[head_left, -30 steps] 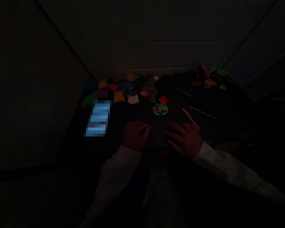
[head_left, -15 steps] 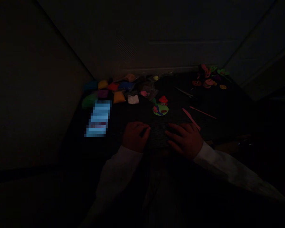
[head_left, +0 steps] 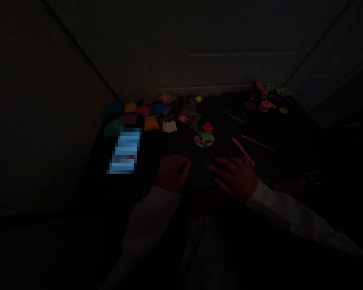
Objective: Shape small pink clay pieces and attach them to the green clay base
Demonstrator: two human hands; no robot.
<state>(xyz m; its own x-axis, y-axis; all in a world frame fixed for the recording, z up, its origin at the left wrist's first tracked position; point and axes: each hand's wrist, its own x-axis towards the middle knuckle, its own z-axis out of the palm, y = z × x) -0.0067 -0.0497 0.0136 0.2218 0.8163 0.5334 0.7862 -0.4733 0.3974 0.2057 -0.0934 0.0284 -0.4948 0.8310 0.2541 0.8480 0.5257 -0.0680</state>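
In dim light, my left hand (head_left: 172, 174) rests at the table's near edge, its fingers curled and thumb tip against index finger. A tiny pink spot shows at that pinch; whether it is a fingernail or a small bit of clay I cannot tell. My right hand (head_left: 236, 178) lies palm down with spread fingers, holding nothing visible. Close beside it is a pink plastic clay knife (head_left: 242, 150). Beyond both hands sits a round green clay disc (head_left: 208, 139) with a blue strip, pink flowers and a brown piece. A red-roofed little clay house (head_left: 207, 128) stands at its back edge.
Bags of coloured clay (head_left: 151, 123) crowd the back left. A lit, blurred phone-like screen (head_left: 124, 151) lies left. Scissors (head_left: 234, 117) and a thin pink tool (head_left: 258, 142) lie right of the disc. Several clay figures (head_left: 264, 105) fill the back right, near the wall.
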